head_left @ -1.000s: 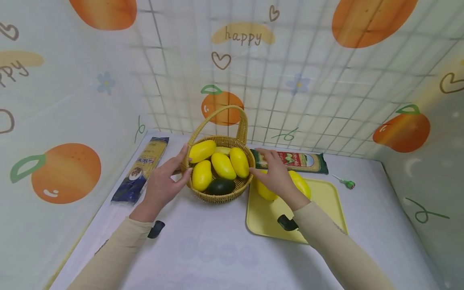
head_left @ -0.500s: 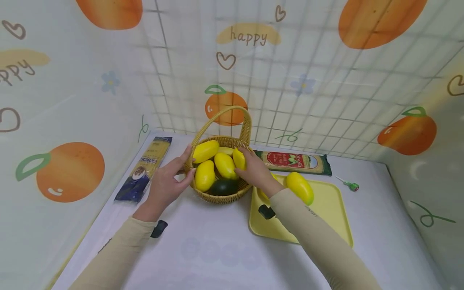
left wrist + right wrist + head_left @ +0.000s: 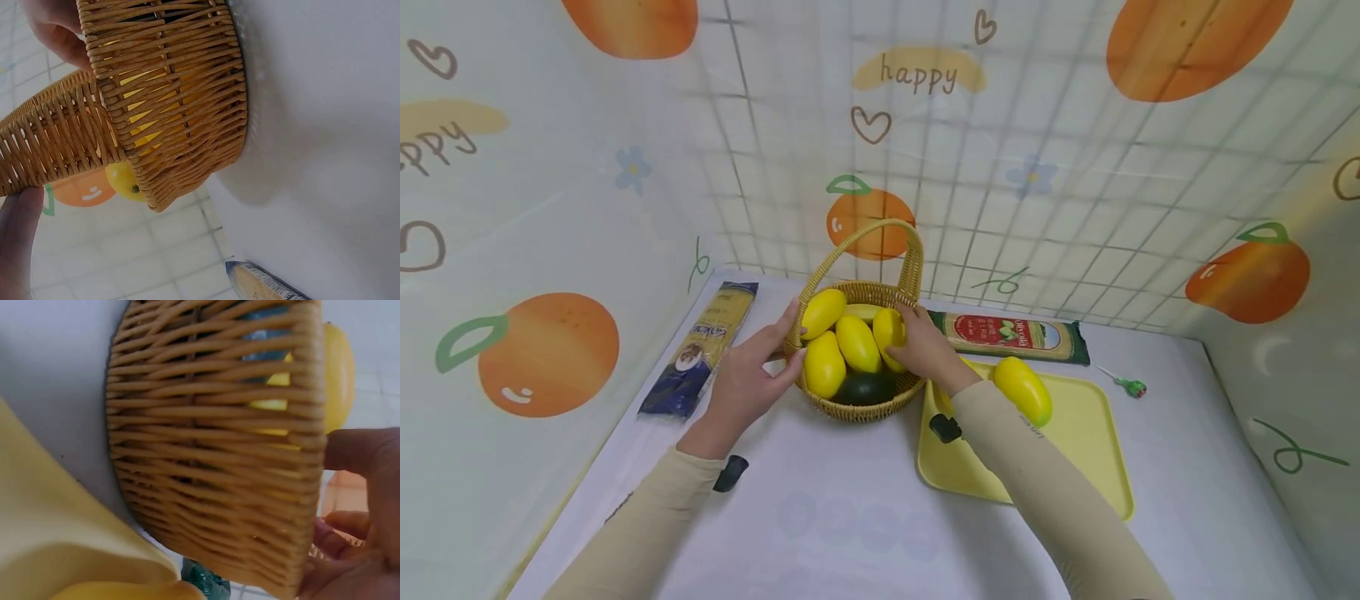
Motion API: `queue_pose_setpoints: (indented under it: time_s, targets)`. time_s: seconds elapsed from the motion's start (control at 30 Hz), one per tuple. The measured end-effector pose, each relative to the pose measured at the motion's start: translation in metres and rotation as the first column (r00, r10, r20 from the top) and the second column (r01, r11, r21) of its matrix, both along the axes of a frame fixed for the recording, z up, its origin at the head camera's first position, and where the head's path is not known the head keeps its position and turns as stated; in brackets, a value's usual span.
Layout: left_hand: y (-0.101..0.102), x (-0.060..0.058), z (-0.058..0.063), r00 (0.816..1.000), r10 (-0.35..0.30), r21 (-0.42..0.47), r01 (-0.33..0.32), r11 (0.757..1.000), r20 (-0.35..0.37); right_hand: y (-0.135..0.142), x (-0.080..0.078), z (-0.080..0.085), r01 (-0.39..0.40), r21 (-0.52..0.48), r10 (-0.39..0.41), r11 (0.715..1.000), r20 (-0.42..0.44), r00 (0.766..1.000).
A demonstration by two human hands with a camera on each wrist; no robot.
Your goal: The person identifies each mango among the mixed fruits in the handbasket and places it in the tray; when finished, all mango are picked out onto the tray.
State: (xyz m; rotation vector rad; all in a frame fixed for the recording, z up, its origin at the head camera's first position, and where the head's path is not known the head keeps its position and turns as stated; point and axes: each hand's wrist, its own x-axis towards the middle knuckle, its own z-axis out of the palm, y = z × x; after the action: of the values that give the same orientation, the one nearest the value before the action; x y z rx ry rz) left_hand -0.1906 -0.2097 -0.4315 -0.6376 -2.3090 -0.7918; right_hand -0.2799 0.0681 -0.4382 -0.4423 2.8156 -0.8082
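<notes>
A wicker basket [image 3: 865, 412] holds several yellow mangoes [image 3: 824, 365], a dark green avocado [image 3: 865, 388] and a paler yellow piece at the back, partly hidden. My left hand [image 3: 751, 375] grips the basket's left side where the handle meets the rim; in the left wrist view its fingers [image 3: 22, 219] touch the handle. Over the right rim reaches my right hand [image 3: 928, 346], thumb and fingers about the rightmost mango [image 3: 887, 333]. In the right wrist view the thumb [image 3: 356, 450] lies by the rim, and the weave hides most of that mango.
Right of the basket lies a yellow tray [image 3: 1075, 450] with another mango [image 3: 1024, 390] and one mostly covered by my right arm. A red-and-green pasta packet [image 3: 1011, 333] lies behind it, a lollipop [image 3: 1131, 386] at right. At left is a blue-and-gold pasta packet [image 3: 700, 350].
My right hand has moved left from beyond the rim onto the rightmost mango. The mangoes in the basket have shifted slightly. My left hand keeps its hold on the basket.
</notes>
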Motion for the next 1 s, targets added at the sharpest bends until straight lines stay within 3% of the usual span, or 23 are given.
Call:
queue_pose_setpoints:
  time_s: [0.13, 0.53, 1.0]
  targets:
    - [0.001, 0.000, 0.001, 1.000, 0.003, -0.005, -0.003, 1.000, -0.003, 0.001, -0.002, -0.003, -0.021, -0.003, 0.021, 1.000, 0.011, 1.000]
    - [0.001, 0.001, 0.002, 1.000, 0.003, -0.012, -0.004, 1.000, -0.004, -0.001, -0.003, -0.010, -0.043, -0.083, 0.038, 0.996, -0.062, 0.997]
    - [0.002, 0.000, 0.000, 1.000, 0.008, -0.011, -0.008, 1.000, -0.016, 0.001, -0.002, -0.017, -0.079, 0.006, 0.079, 0.997, -0.173, 0.982]
